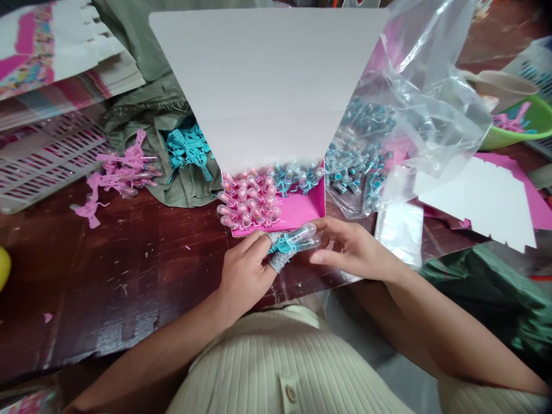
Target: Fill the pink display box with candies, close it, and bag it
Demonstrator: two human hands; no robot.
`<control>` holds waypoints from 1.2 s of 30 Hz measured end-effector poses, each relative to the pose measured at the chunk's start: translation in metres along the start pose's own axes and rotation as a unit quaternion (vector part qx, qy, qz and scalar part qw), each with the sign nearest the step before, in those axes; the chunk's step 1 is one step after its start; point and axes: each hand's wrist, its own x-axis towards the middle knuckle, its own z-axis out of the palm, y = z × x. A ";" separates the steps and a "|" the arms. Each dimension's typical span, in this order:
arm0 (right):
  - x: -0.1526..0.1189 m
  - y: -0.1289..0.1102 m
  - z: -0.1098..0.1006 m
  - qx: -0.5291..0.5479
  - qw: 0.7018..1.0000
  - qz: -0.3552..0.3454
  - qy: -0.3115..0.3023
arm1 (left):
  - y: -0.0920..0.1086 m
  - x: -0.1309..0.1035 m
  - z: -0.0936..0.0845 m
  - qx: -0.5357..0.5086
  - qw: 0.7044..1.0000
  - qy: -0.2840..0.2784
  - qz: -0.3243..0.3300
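Note:
My left hand (245, 273) is closed around blue plastic toys (293, 240) with clear, round-ended tubes pointing to the right. Grey wrapping covers parts of its thumb and finger. My right hand (351, 247) is at the tube ends, fingers curved and thumb apart; whether a fingertip touches a tube I cannot tell. Just beyond both hands stands a pink box (302, 211) with its white lid (271, 80) raised. Pink tubed toys (250, 198) fill its left side, and blue tubed ones (297, 175) stand along the back right.
On the left lie loose pink plastic pieces (116, 172) and blue pieces (190, 146) on green cloth. To the right, a clear bag (431, 115) lies over many blue-capped tubes (357, 161). Beside them are small clear bags (399, 233), flat white card (483, 201) and a green bowl (535, 123).

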 end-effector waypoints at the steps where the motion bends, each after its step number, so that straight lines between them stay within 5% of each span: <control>1: 0.002 0.000 -0.001 -0.001 1.000 -0.001 -0.004 | 0.000 0.001 0.001 0.016 1.000 0.010 0.012; 5: 0.007 0.000 -0.001 -0.009 0.999 0.042 -0.011 | 0.000 0.004 0.005 0.060 0.996 0.037 0.061; 9: 0.011 0.002 0.000 -0.024 0.999 -0.010 -0.020 | 0.004 0.011 0.006 0.082 0.995 0.011 0.061; 13: 0.022 0.004 -0.022 -0.043 0.993 -0.029 0.109 | -0.004 0.048 -0.011 0.115 0.989 -0.009 0.097; 16: 0.036 0.008 -0.053 -0.119 0.976 -0.025 0.178 | -0.026 0.089 -0.025 0.145 0.987 -0.026 0.065; 21: 0.072 0.021 -0.066 -0.323 0.942 -0.073 0.048 | -0.050 0.123 -0.022 0.141 0.968 -0.199 0.061; 29: 0.117 0.004 -0.046 -0.491 0.862 -0.026 -0.120 | -0.050 0.120 -0.017 0.109 0.972 -0.197 0.062; 36: 0.134 -0.010 -0.034 -0.562 0.823 0.004 -0.088 | -0.052 0.124 -0.016 0.097 0.973 -0.202 0.048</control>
